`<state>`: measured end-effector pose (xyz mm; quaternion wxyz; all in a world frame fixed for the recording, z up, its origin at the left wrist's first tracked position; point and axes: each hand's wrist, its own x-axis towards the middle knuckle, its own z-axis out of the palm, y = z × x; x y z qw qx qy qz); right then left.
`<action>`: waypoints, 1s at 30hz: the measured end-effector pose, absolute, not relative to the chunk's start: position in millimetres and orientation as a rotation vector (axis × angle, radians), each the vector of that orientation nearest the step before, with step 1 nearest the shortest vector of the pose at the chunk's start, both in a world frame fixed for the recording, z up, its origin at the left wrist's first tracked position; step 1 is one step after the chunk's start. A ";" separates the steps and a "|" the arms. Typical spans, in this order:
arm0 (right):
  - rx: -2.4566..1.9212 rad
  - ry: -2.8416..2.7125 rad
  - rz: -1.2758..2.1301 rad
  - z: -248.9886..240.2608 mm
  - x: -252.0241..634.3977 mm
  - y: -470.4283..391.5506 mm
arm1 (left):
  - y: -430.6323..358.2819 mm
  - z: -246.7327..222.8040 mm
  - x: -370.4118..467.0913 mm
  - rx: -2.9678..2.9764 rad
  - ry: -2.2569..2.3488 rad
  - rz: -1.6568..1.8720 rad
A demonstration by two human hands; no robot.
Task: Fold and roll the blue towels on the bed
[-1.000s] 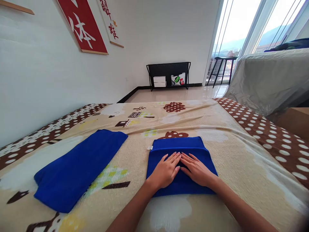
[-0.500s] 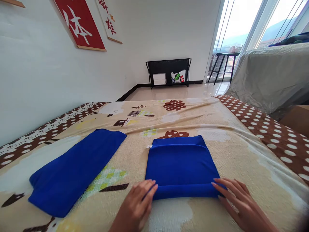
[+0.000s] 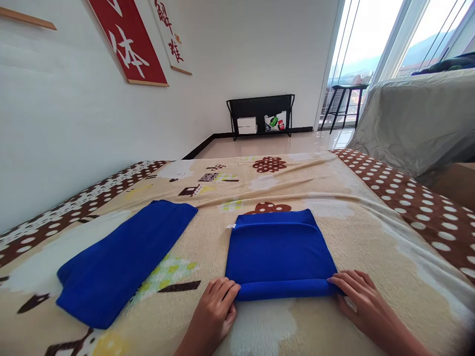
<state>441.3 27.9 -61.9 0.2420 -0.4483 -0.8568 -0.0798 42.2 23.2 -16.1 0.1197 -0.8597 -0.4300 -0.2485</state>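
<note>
A blue cloth (image 3: 278,249) lies on the patterned blanket (image 3: 374,237), its near edge turned over into a narrow roll and its far edge folded in a strip. A small white tag (image 3: 231,226) sticks out at its far left corner. My left hand (image 3: 218,306) pinches the roll's left end, fingertips closed on the fabric. At the right end, my right hand (image 3: 358,299) grips the same roll between thumb and fingers. A second blue cloth (image 3: 126,262), folded long, rests flat to the left, untouched.
Beyond the blanket, a black rack (image 3: 260,111) with white boxes stands against the wall. To the right are a plastic-covered piece of furniture (image 3: 419,118), a cardboard box (image 3: 456,183) and a dark stool (image 3: 345,104) by the window.
Both hands have closed more firmly on the ends of the near roll, which looks a little thicker and tighter. The view has shifted slightly.
</note>
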 end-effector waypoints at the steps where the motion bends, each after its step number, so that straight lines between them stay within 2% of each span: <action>1: -1.251 -2.341 -0.185 -61.5 440.8 28.4 | 24.1 -15.8 43.1 -2.518 -1.294 -0.754; 5: -1.298 -2.343 -0.034 -53.6 439.5 24.9 | 21.1 -8.1 46.2 -2.602 -1.501 -0.764; 11: -1.372 -2.346 0.072 -42.1 437.6 14.6 | 13.6 -0.9 49.2 -2.649 -1.745 -0.530; 14: -1.492 -2.322 -0.022 -44.9 425.9 15.6 | 15.7 -7.9 60.0 -2.456 -1.819 -0.476; 17: -1.628 -2.156 -0.318 -49.8 396.1 18.4 | 16.2 -17.4 89.5 -2.154 -1.829 -0.470; 19: -1.514 -2.131 -0.445 -53.1 371.9 19.4 | 15.5 -23.1 113.7 -2.136 -1.691 -0.534; 21: -1.288 -2.278 -0.434 -57.0 356.3 19.1 | 15.6 -28.0 127.7 -2.315 -1.435 -0.589; 24: -1.140 -2.477 -0.409 -63.9 364.3 16.7 | 17.9 -33.9 110.5 -2.527 -1.222 -0.472; 27: -1.306 -2.379 -0.446 -66.1 387.9 12.8 | 18.9 -36.4 71.5 -2.367 -1.432 -0.386; 30: -1.401 -2.238 -0.433 -58.1 380.9 11.4 | 15.8 -32.8 68.4 -2.189 -1.605 -0.449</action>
